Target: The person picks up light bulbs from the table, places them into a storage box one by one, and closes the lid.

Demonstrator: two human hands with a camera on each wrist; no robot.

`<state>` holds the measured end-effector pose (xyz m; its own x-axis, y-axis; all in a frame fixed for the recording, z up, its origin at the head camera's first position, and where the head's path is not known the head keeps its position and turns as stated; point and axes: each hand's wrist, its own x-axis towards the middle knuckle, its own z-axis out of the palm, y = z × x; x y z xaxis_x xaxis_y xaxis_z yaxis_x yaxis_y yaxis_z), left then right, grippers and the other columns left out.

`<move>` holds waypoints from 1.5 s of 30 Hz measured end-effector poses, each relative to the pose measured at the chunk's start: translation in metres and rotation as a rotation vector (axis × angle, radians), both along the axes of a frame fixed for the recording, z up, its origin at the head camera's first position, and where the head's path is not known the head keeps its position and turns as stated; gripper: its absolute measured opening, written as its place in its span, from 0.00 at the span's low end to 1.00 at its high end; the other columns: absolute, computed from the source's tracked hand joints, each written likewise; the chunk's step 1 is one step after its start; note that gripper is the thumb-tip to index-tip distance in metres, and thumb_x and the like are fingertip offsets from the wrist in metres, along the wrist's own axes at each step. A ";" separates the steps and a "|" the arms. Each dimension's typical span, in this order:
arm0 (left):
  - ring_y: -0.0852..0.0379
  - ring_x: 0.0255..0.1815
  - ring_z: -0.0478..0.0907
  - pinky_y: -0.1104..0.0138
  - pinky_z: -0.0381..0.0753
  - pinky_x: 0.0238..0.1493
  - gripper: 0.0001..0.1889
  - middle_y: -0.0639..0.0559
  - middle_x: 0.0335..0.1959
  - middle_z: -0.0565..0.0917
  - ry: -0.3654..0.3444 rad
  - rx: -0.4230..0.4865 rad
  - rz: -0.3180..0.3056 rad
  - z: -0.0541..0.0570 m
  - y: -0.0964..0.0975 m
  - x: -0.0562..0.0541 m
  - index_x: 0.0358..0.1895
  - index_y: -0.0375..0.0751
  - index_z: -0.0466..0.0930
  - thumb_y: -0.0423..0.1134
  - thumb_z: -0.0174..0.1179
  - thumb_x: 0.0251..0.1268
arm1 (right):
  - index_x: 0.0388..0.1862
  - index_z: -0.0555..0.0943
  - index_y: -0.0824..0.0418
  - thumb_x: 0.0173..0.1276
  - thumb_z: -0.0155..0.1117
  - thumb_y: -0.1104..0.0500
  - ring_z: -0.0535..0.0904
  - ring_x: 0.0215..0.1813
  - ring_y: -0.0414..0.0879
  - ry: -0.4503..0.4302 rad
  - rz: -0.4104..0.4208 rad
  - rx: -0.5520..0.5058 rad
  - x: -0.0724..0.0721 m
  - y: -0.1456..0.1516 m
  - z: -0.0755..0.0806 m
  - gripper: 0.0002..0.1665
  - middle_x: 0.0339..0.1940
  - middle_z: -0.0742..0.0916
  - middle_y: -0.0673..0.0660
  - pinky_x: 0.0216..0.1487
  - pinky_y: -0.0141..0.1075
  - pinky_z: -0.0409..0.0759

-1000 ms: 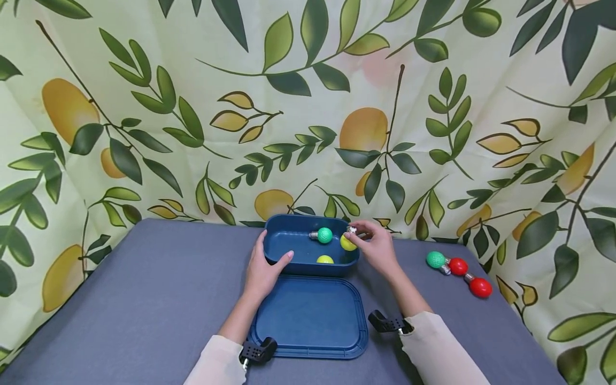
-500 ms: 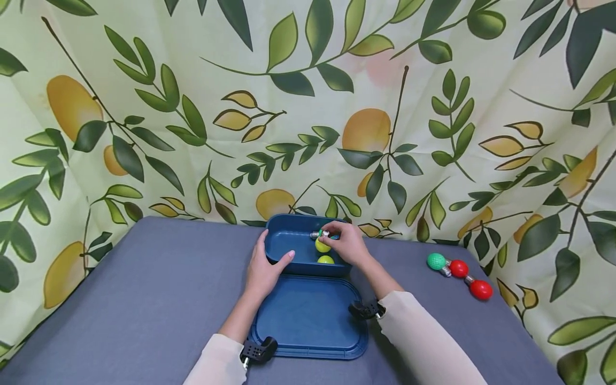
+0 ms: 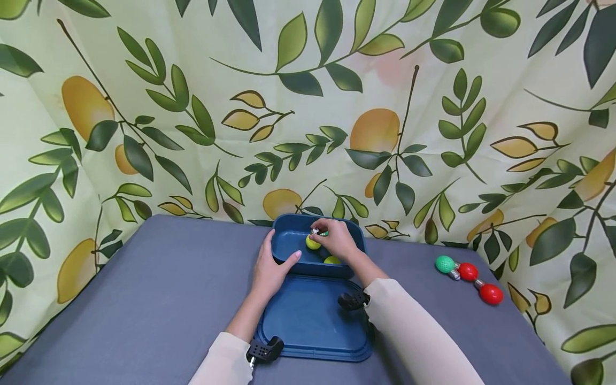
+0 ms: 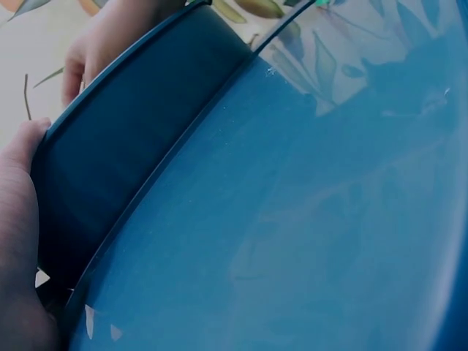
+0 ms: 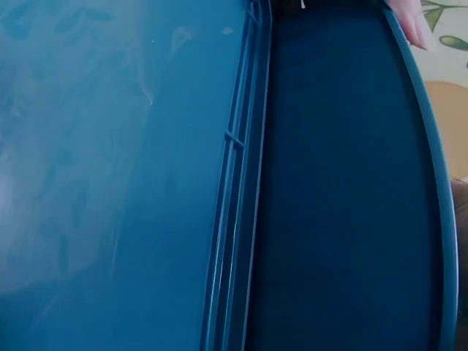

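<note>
In the head view my right hand (image 3: 337, 240) pinches a yellow light bulb (image 3: 313, 243) by its metal screw base, the round end hanging down inside the dark blue plastic box (image 3: 308, 268). My left hand (image 3: 270, 270) grips the box's left end, thumb at the front rim and fingers along the side. Beneath my right hand, a second yellow bulb (image 3: 332, 260) shows over the front wall. A green bulb (image 3: 324, 233) in the box is mostly hidden behind my fingers. Both wrist views show the box's outer front wall (image 4: 139, 139).
A blue lid (image 3: 313, 318) lies flat on the grey-covered table (image 3: 183, 299), directly in front of the box. To the right lie a green bulb (image 3: 445, 264) and two red bulbs (image 3: 491, 294). A leaf-printed cloth (image 3: 308, 107) hangs behind the table.
My right hand has carried the yellow bulb leftward across the box, from the right rim to the middle, now covering the green bulb. My left hand stays on the box.
</note>
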<state>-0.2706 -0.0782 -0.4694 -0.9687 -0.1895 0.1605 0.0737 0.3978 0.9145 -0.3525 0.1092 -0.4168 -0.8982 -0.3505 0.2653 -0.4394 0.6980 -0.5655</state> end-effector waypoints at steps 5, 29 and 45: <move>0.39 0.79 0.60 0.38 0.61 0.75 0.48 0.43 0.81 0.60 0.003 -0.007 0.005 0.000 0.001 -0.001 0.81 0.56 0.52 0.61 0.67 0.61 | 0.51 0.86 0.59 0.69 0.71 0.55 0.87 0.53 0.50 0.001 -0.002 0.013 -0.002 -0.002 -0.003 0.15 0.46 0.91 0.55 0.55 0.47 0.85; 0.41 0.81 0.58 0.40 0.60 0.76 0.50 0.45 0.81 0.59 0.011 0.001 0.012 -0.003 0.000 -0.002 0.81 0.56 0.51 0.62 0.68 0.60 | 0.57 0.84 0.62 0.67 0.72 0.57 0.87 0.50 0.56 0.041 -0.005 -0.084 0.027 0.031 0.021 0.22 0.52 0.90 0.63 0.50 0.48 0.86; 0.42 0.82 0.55 0.38 0.58 0.77 0.49 0.45 0.82 0.56 -0.012 0.006 -0.017 -0.002 0.000 0.000 0.82 0.55 0.49 0.62 0.66 0.62 | 0.54 0.86 0.60 0.63 0.75 0.59 0.86 0.52 0.56 0.260 -0.114 -0.082 0.082 0.106 0.025 0.20 0.52 0.89 0.59 0.49 0.50 0.87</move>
<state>-0.2708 -0.0778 -0.4713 -0.9736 -0.1736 0.1482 0.0699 0.3913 0.9176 -0.2702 0.2156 -0.3919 -0.8285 -0.2190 0.5153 -0.4985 0.7076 -0.5008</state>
